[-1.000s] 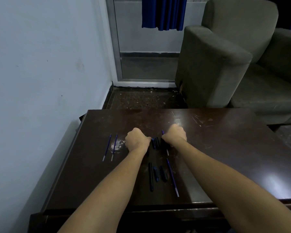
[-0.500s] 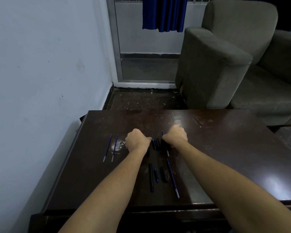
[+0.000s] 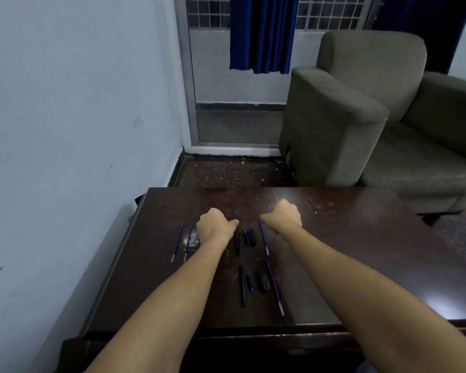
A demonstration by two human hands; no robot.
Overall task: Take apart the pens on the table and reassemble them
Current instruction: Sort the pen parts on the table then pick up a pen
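Blue ink refills come first: a loose pair [image 3: 177, 243] lies on the dark wooden bench [image 3: 361, 238] just outside the left hand's [image 3: 215, 228] fingers, parallel to each other and apart from them. That hand is curled knuckles-up with the thumb pointing inward, and I cannot tell whether anything sits under it. Between the two sets of fingers, slightly toward the wrists, lie a black barrel [image 3: 237, 242] and two cap pieces [image 3: 252, 236] side by side. Well back from the fingers, between the forearms, is a second set: a long barrel [image 3: 242, 286], two short pieces [image 3: 250, 282] and a fourth refill [image 3: 275, 288]. The right hand [image 3: 281, 218] is curled too. Its thumb tip meets the far end of a third refill [image 3: 263, 238], but I cannot tell if it pinches or merely touches. Everything looks feather-light. The refills are probably thin and bendy, so they are best pinched near one end. The smooth barrels may roll and want a grip across the middle. Those barrels are the only containers showing, and both seem to lie with their refills outside.
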